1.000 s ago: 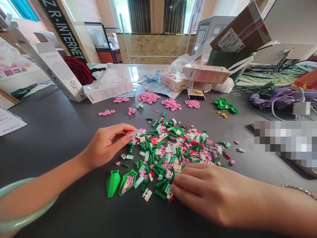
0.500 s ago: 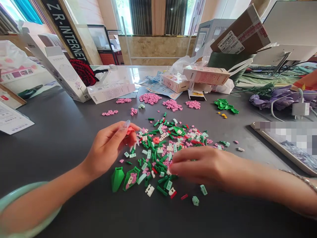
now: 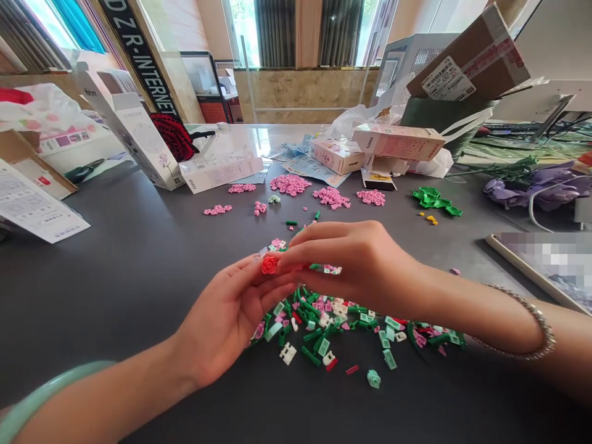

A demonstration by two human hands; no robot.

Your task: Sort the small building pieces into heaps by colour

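Observation:
A small coral-red rose-shaped toy piece (image 3: 269,265) sits at the fingertips of my left hand (image 3: 231,308), which is closed on it with the palm partly turned up. My right hand (image 3: 354,259) reaches across from the right, its bent fingers meeting the left fingers at the rose. Whatever lies between the right fingertips is hidden. Below and behind both hands spreads a pile of small building-brick pieces (image 3: 319,314) in green, pink, white, mint and red. A loose mint piece (image 3: 374,378) lies at the pile's near edge.
Pink flower-piece clusters (image 3: 290,184) lie farther back, with green leaf pieces (image 3: 430,198) to their right. Printed boxes (image 3: 398,140) and a white carton (image 3: 134,135) stand behind. A tablet-like device (image 3: 531,265) and purple flowers (image 3: 536,185) are on the right.
My right hand has risen from the pile and moved left to meet my left hand. The left hand has turned, bringing the rose piece into clear view. The camera view has shifted slightly left.

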